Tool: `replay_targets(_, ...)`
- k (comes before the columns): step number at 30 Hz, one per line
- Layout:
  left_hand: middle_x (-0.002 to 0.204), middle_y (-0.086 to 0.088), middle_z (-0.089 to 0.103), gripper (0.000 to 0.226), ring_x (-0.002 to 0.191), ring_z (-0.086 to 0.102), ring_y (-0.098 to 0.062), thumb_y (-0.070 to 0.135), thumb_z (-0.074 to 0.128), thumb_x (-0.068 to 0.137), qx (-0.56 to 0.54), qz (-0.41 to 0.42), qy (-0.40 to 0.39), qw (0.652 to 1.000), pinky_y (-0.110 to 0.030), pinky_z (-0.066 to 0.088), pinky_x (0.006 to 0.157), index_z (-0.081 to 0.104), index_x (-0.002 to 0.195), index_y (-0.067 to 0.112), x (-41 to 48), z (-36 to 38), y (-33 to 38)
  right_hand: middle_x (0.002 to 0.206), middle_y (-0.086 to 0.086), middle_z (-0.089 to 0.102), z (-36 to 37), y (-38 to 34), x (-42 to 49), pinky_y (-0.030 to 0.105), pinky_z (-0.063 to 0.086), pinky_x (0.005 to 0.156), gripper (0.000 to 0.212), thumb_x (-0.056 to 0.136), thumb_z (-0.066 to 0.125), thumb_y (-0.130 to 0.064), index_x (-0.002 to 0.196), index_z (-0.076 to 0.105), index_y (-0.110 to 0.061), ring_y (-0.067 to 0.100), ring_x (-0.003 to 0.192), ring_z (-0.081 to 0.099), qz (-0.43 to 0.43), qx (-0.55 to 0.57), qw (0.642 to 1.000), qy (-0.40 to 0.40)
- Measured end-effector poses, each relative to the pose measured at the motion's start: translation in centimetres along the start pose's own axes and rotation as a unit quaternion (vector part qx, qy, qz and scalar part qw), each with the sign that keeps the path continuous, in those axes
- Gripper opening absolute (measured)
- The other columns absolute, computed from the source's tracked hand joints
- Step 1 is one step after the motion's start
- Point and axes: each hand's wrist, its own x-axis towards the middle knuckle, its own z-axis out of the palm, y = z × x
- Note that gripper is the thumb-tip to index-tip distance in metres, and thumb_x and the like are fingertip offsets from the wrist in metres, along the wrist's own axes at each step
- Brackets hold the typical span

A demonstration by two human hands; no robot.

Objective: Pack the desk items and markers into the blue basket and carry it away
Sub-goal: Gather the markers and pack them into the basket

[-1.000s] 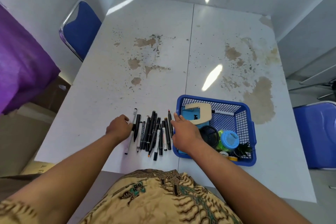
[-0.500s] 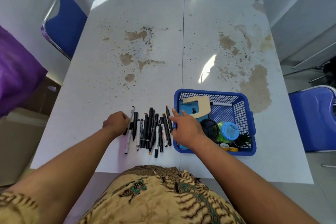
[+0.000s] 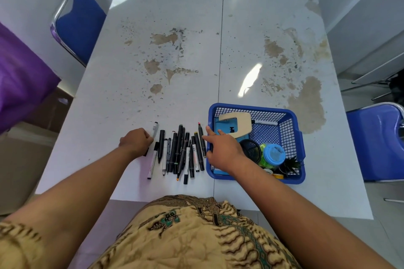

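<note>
Markers (image 3: 181, 153): one row, mostly black with a few white, side by side on the table (image 3: 175, 98) just left of the basket (image 3: 251, 107). Caps and tips are uneven. The last marker in the row is close to the basket's left wall.

Right hand (image 3: 220, 148): lies across the basket's left rim, palm down, fingers straight and spread, index pointing ahead. The thumb reaches toward the marker nearest the basket and looks to touch it.

Left hand (image 3: 136, 141): at the end of the row farthest from the basket, fingers curled in a loose fist over the outermost white marker (image 3: 155, 128). Cannot tell whether it actually grips it.

Inside the basket:
- Beige punch (image 3: 238, 123) at the far left corner.
- Loose marker (image 3: 265, 122) along the far wall.
- Black disc (image 3: 251, 148) in the middle.
- Blue-lidded jar (image 3: 274, 155) beside the disc.
- Small plant (image 3: 291, 164) at the near right corner.
- Tape rolls (image 3: 275, 174) against the near wall.

Right chair (image 3: 376, 142): blue, off the table, right of the basket. Left chair (image 3: 80, 24): blue, well beyond and left of the basket. Purple cloth (image 3: 19, 76): farther left again.
</note>
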Motion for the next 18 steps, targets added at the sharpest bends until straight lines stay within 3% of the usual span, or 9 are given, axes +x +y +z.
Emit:
replay_targets(2, 0.065, 0.002, 0.068, 0.036, 0.07, 0.065, -0.022, 0.033, 0.057, 0.1, -0.023, 0.0, 0.012, 1.0, -0.033, 0.043, 0.069, 0.059, 0.067, 0.021, -0.6, -0.3, 0.0, 0.176, -0.012, 0.013, 0.0, 0.1, -0.1, 0.045, 0.032, 0.126, 0.062, 0.103, 0.058, -0.03, 0.162, 0.039, -0.033, 0.029, 0.16, 0.024, -0.003, -0.001, 1.0, -0.001)
replay_targets(7, 0.088, 0.004, 0.069, 0.018, 0.084, 0.064, -0.022, 0.038, 0.056, 0.098, -0.094, 0.008, 0.046, 0.994, -0.044, 0.053, 0.087, 0.059, 0.089, 0.023, -1.8, -0.8, 0.6, 0.175, -0.013, 0.011, 0.1, 0.7, -0.1, 0.044, 0.032, 0.126, 0.064, 0.103, 0.058, -0.032, 0.163, 0.038, -0.034, 0.03, 0.16, 0.025, -0.014, 0.004, 1.0, -0.005)
replay_targets(10, 0.093, 0.005, 0.067, 0.014, 0.088, 0.064, -0.02, 0.036, 0.056, 0.101, -0.136, 0.057, 0.066, 0.987, -0.04, 0.054, 0.08, 0.06, 0.098, 0.023, -2.9, -1.0, 2.6, 0.175, -0.013, 0.013, 0.2, 1.0, -0.2, 0.044, 0.034, 0.126, 0.065, 0.102, 0.06, -0.032, 0.163, 0.037, -0.033, 0.03, 0.159, 0.026, -0.025, 0.015, 1.0, 0.002)
replay_targets(12, 0.094, 0.004, 0.067, 0.015, 0.088, 0.064, -0.019, 0.033, 0.057, 0.103, -0.172, 0.101, 0.077, 0.977, -0.037, 0.052, 0.074, 0.061, 0.103, 0.02, -4.1, -1.3, 4.7, 0.174, -0.007, 0.025, 0.2, 1.3, -0.3, 0.044, 0.035, 0.125, 0.066, 0.103, 0.061, -0.034, 0.164, 0.035, -0.03, 0.029, 0.158, 0.03, -0.035, 0.036, 0.999, 0.02)
replay_targets(15, 0.093, 0.005, 0.069, 0.01, 0.084, 0.065, -0.016, 0.032, 0.062, 0.103, -0.224, 0.181, 0.086, 0.954, -0.033, 0.052, 0.071, 0.063, 0.102, 0.022, -6.3, -1.7, 8.4, 0.158, -0.002, 0.053, -0.4, 1.7, -0.8, 0.038, 0.039, 0.121, 0.064, 0.104, 0.063, -0.043, 0.162, 0.041, -0.025, 0.019, 0.147, 0.047, -0.03, 0.22, 0.973, 0.064)
replay_targets(18, 0.093, 0.009, 0.068, 0.008, 0.083, 0.062, -0.01, 0.036, 0.065, 0.101, -0.227, 0.259, 0.079, 0.936, -0.028, 0.051, 0.07, 0.065, 0.103, 0.028, -8.2, -1.5, 12.0, 0.142, -0.009, 0.065, -1.3, 1.6, -1.3, 0.032, 0.047, 0.114, 0.053, 0.105, 0.062, -0.046, 0.152, 0.056, -0.023, 0.008, 0.125, 0.063, 0.024, 0.46, 0.884, 0.082)
